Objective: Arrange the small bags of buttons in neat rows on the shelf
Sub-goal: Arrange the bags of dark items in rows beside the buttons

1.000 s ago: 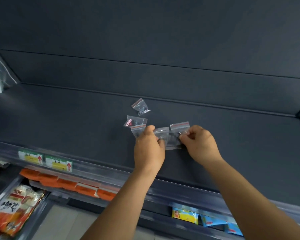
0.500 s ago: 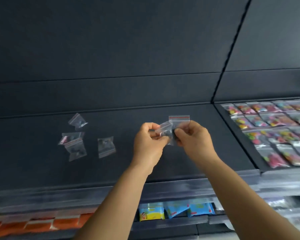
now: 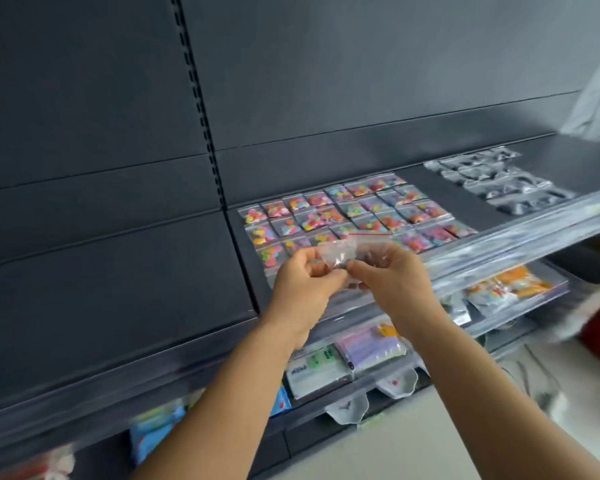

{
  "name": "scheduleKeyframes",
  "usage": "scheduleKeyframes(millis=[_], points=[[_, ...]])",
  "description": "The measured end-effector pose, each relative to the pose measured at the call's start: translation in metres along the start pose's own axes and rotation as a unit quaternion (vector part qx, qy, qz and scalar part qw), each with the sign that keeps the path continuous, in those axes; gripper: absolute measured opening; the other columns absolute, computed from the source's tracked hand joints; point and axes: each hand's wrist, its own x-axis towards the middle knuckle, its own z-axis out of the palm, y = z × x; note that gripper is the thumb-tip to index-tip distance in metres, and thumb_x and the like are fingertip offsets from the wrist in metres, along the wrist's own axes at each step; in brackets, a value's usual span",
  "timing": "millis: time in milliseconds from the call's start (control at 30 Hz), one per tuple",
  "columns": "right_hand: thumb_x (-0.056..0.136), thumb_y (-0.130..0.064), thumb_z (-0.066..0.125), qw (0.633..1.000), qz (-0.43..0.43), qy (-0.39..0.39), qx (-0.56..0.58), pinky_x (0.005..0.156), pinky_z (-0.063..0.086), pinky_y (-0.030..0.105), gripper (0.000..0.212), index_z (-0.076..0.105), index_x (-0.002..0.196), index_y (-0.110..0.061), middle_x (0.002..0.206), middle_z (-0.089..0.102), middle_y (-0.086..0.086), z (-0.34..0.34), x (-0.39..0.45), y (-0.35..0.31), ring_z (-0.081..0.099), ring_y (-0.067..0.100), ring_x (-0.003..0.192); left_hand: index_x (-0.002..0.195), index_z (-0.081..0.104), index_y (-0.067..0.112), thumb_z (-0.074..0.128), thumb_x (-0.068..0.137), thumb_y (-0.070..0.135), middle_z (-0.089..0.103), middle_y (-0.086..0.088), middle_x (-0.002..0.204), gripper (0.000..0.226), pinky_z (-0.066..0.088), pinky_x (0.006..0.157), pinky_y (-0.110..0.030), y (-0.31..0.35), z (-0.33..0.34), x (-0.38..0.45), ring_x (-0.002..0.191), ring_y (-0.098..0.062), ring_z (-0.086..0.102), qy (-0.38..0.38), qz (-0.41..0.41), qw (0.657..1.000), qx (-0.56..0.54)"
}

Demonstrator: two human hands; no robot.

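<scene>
**Onlooker:** Hands at frame centre. The left hand [image 3: 303, 282] and the right hand [image 3: 392, 277] meet in front of the shelf [image 3: 426, 181], fingers curled in, thumbs and forefingers pinching a small clutch of clear bags [image 3: 352, 252] between them. One bag shows a red zip strip along its top edge. The bags are held in the air, just before the shelf's front lip [image 3: 520, 237], not yet laid down.

**Companion:** And the rows already made?

**Onlooker:** Right of centre: a block of colourful button bags [image 3: 347, 211] set edge to edge in rows. In the upper right lies a second block of grey bags [image 3: 499, 178], apart from the first across a strip of bare shelf.

**Companion:** How should this step be done well?

**Onlooker:** My judgement: peel one bag off the clutch at a time, keep the red strip facing the same way as its neighbours, and set it flush against the last bag of an open row without nudging those already placed. Thin plastic slides and clings, so press it flat before letting go.

**Companion:** Any writing to read?

**Onlooker:** None legible. The packets on the lower shelves [image 3: 329, 368] bear print, but it is too blurred to make out.
</scene>
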Motion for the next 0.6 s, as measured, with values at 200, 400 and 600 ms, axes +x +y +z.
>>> scheduleKeyframes(millis=[200,400,600], points=[[0.077,-0.014,0.074,0.997,0.020,0.066,0.022,0.046,0.048,0.020,0.011,0.068,0.086,-0.016,0.077,0.070,0.005,-0.105,0.005,0.014,0.063,0.013,0.060,0.086,0.068,0.018,0.065,0.086,0.012,0.072,0.001,0.081,0.007,0.056,0.077,-0.030,0.004,0.102,0.014,0.082,-0.016,0.068,-0.044,0.001,0.999,0.005],[0.077,-0.013,0.073,0.992,0.027,0.120,0.033,0.051,0.049,0.018,0.013,0.068,0.088,-0.013,0.073,0.071,0.000,-0.171,0.024,0.030,0.061,0.007,0.058,0.085,0.066,0.017,0.064,0.085,0.011,0.073,-0.001,0.080,0.007,0.057,0.072,-0.029,0.008,0.176,0.044,0.080,-0.017,0.069,-0.096,0.023,0.994,0.036],[0.078,-0.012,0.071,0.985,0.041,0.163,0.035,0.050,0.046,0.018,0.007,0.068,0.083,-0.015,0.066,0.067,-0.002,-0.232,0.071,0.052,0.057,0.007,0.055,0.084,0.067,0.013,0.064,0.086,0.013,0.071,0.009,0.066,0.004,0.048,0.054,-0.011,0.011,0.248,0.095,0.060,-0.001,0.066,-0.156,0.047,0.986,0.032]])
